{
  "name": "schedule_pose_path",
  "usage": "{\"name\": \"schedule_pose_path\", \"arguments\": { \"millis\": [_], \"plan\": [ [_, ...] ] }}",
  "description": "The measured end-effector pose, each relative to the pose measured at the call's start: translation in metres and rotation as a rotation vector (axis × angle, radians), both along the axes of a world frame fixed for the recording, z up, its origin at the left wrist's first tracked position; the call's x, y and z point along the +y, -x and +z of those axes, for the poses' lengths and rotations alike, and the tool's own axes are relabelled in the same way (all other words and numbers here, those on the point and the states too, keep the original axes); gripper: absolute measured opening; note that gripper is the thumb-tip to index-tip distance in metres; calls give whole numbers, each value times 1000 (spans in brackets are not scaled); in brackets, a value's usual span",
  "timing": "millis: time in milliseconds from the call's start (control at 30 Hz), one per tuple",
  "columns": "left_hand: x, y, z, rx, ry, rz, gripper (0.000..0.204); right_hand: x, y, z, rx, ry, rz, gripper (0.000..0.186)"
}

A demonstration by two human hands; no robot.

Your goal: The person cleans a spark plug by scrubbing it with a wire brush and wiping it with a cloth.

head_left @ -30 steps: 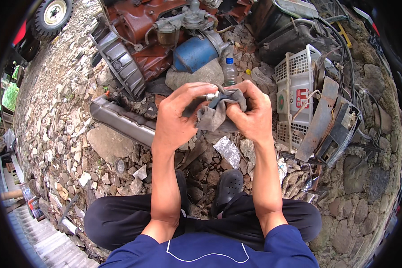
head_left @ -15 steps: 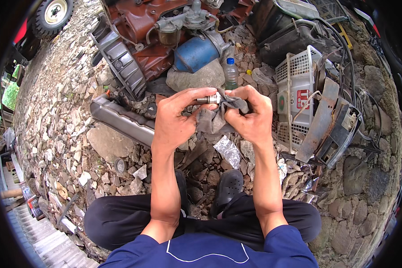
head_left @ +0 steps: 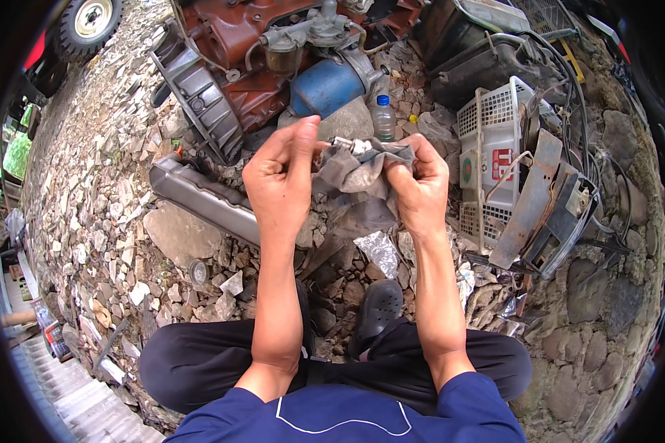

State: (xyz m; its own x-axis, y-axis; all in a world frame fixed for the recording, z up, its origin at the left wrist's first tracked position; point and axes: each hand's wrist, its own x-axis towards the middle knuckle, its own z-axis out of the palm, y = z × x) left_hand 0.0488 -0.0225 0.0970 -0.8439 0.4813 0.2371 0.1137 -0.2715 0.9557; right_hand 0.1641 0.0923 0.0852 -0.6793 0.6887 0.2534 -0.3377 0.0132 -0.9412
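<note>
In front of me, the raised hands are close together above the stony ground. My right hand (head_left: pixel 421 184) pinches a crumpled grey rag (head_left: pixel 362 171) between thumb and fingers. A small silvery metal fitting (head_left: pixel 353 145) lies in the rag's upper fold, partly covered by cloth. Just left of it is my left hand (head_left: pixel 279 173), its thumb lifted away and its other fingers loosely curled. One fingertip reaches toward the fitting's left end; whether it touches is unclear. Part of the rag hangs below the hands.
Beyond the hands stand a red-brown engine block (head_left: pixel 262 96) with a blue canister (head_left: pixel 329 87) and a blue-capped plastic bottle (head_left: pixel 383 122). A long metal cover (head_left: pixel 199 196) lies left. A white plastic crate (head_left: pixel 488 173) with scrap metal stands right. Stones (head_left: pixel 181 236) cover the ground.
My left thumb has come off the metal fitting and lifted. The rag has shifted left, around and under the fitting, which is now partly covered. My right hand still pinches the cloth.
</note>
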Motion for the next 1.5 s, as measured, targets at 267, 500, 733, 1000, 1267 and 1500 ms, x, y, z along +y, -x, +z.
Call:
{"name": "schedule_pose_path", "arguments": {
  "millis": [267, 500, 733, 1000, 1267, 1500],
  "plan": [
    [-3, -2, -1, -129, -135, -318, 21, -3, 2, 0, 25, -456, -131, 20],
    [-2, -1, -8, -107, -182, -369, 26, -13, -3, -2, -34, -203, -120, 21],
    [-1, -6, 1, -176, -184, -362, 27, -15, 8, -1, 62, -592, -275, 20],
    [-2, 0, -17, -86, -291, -382, 28, -12, 4, 16, -9, -156, -372, 9],
    [-8, 8, -11, -186, -383, -365, 32, 26, -11, 18, 307, 586, -313, 24],
    [-5, 4, -10, -206, -312, -362, 30, -4, -2, 24, 107, -36, -61, 22]
  ]
}}
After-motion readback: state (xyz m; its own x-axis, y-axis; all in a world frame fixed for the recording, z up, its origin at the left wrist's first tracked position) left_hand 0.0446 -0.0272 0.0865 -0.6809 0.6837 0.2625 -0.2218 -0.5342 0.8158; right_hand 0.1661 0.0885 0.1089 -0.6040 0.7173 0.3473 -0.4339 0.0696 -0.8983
